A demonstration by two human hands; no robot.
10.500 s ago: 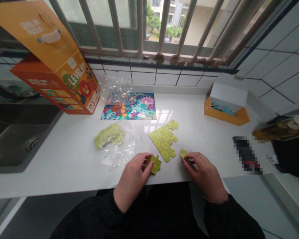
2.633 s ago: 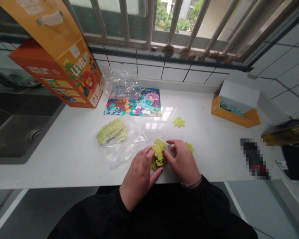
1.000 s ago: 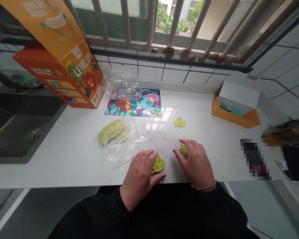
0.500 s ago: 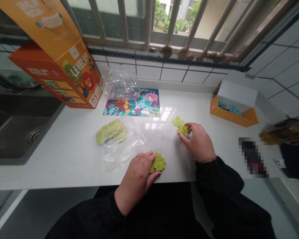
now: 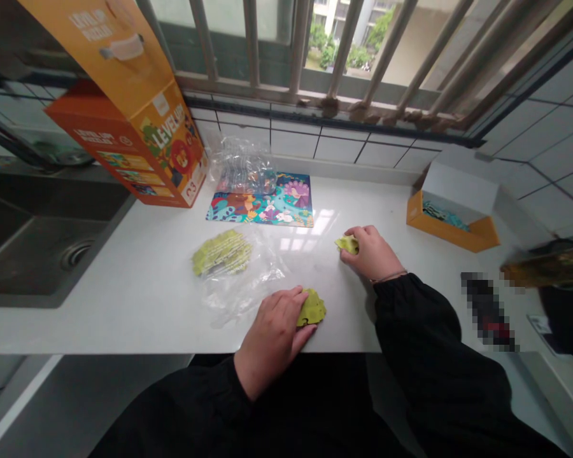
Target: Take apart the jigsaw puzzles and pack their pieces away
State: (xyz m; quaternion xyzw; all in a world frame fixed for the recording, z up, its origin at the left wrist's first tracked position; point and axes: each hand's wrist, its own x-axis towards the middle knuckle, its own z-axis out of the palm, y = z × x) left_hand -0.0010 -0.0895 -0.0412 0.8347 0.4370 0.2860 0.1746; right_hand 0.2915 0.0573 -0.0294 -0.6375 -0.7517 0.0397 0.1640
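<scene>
My left hand [image 5: 274,331] is wrapped round a stack of yellow-green puzzle pieces [image 5: 312,308] at the counter's front edge. Farther up and to the right, my right hand [image 5: 373,251] grips more yellow-green puzzle pieces [image 5: 347,243] between thumb and fingers; how many is hidden. Left of both hands lies a clear plastic bag [image 5: 239,299] with yellow-green pieces [image 5: 222,253] inside or under it. Behind it rests a colourful picture sheet [image 5: 286,207] with animals on it.
An orange puzzle box [image 5: 167,152] stands at the back left beside the sink [image 5: 42,261]. Crumpled clear packaging [image 5: 243,165] partly covers the picture sheet. At the right is an open orange-and-white box [image 5: 451,232] holding teal pieces [image 5: 444,216], with a pixelated dark object [image 5: 489,312] nearer.
The two pieces lying by my right hand are now gathered together in its fingers. My left hand keeps hold of its stack. The whole view has shifted slightly.
</scene>
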